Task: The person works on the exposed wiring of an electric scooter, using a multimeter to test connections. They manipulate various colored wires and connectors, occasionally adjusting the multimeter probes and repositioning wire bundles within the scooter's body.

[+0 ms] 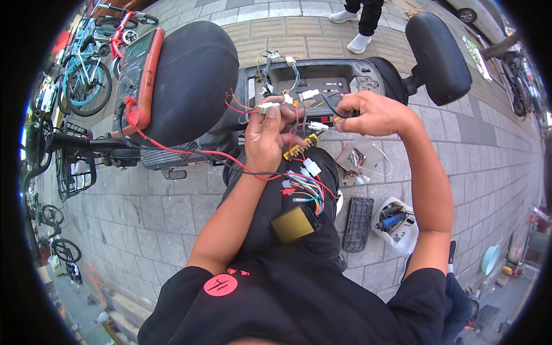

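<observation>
I record the hands apart. The left hand point(264, 137) pinches a white plug point(269, 107) near the open compartment point(330, 70); the right hand point(372, 113) is clamped on a black wire point(329, 106). I find a gold box point(293, 224) and coloured wires point(314, 191) on the lap point(251, 221), a red meter point(139, 83) on the black seat point(195, 80).

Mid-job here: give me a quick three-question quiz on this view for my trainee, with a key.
1. Multiple choice. The left hand is holding: A) pliers; B) a white connector; C) a roll of tape.
2. True or false: the gold box rests on the person's dark trousers.
3. Fill in: the orange-red meter is on the person's ____ side.

Key: 1 B; 2 true; 3 left.
</observation>
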Available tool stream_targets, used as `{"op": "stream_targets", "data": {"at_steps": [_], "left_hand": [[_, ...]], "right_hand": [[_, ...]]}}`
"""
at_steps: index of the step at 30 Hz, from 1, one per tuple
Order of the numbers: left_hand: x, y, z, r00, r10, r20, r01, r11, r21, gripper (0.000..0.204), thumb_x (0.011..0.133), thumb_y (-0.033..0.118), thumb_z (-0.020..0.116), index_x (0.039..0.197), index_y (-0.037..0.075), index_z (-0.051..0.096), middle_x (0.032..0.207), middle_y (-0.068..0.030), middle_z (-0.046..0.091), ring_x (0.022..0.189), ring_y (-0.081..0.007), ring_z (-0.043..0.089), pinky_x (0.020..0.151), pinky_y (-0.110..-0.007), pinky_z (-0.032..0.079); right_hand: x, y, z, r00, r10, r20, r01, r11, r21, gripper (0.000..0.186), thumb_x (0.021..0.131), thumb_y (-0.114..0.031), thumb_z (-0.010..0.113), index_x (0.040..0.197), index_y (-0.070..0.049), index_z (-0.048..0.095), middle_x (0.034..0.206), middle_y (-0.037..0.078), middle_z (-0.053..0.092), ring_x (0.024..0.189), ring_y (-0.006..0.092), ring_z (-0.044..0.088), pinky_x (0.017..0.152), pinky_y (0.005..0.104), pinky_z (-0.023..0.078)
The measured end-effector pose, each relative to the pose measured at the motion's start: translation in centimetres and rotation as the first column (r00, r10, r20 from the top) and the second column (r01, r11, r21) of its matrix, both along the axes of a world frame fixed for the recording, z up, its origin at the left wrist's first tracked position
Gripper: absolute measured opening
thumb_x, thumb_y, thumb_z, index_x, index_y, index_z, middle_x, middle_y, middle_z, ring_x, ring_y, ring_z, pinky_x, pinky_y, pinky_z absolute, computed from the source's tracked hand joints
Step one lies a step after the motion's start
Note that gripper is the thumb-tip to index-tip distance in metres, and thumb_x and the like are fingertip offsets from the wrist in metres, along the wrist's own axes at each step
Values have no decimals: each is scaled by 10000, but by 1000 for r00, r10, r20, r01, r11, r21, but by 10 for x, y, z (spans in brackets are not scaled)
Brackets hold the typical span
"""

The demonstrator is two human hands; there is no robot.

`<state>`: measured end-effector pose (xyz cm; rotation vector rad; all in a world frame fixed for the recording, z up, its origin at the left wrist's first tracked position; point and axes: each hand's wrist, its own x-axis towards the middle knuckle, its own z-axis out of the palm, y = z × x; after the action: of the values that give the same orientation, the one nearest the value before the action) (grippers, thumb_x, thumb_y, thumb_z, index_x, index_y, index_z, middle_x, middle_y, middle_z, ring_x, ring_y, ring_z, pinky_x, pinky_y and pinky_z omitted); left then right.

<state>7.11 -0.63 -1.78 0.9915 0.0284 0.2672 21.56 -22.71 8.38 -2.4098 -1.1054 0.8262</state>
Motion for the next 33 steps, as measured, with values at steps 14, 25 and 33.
{"op": "stream_targets", "data": {"at_steps": [14, 25, 33], "left_hand": [[0, 0, -6, 999, -27, 36, 29, 996, -79, 334, 1166, 291, 458, 1422, 84, 512, 1089, -86, 668, 1190, -299, 711, 704, -392, 674], [-1, -1, -10, 999, -24, 36, 25, 999, -31, 330, 1152, 296, 506, 1416, 100, 531, 1094, -93, 670, 1199, -286, 706, 734, -393, 680], [-3, 2, -12, 1000, 4, 18, -4, 1000, 6, 335, 1151, 305, 511, 1407, 93, 546, 1104, -99, 681, 1186, -276, 712, 715, -375, 670]], "right_hand": [[-34, 8, -22, 930, -339, 140, 244, 857, 453, 496, 930, -288, 737, 1364, -56, 674, 1351, 181, 660, 1228, 350, 666, 1073, 403, 516], [-111, 20, -72, 816, -564, -125, 481, 544, 688, 280, 1025, -168, 696, 1244, 7, 704, 910, 10, 698, 692, 88, 577, 626, 291, 481], [-120, 50, -73, 726, -426, -539, 686, 493, 534, 337, 1044, -196, 687, 1287, 35, 724, 916, 9, 727, 690, 61, 619, 601, 241, 500]]}}
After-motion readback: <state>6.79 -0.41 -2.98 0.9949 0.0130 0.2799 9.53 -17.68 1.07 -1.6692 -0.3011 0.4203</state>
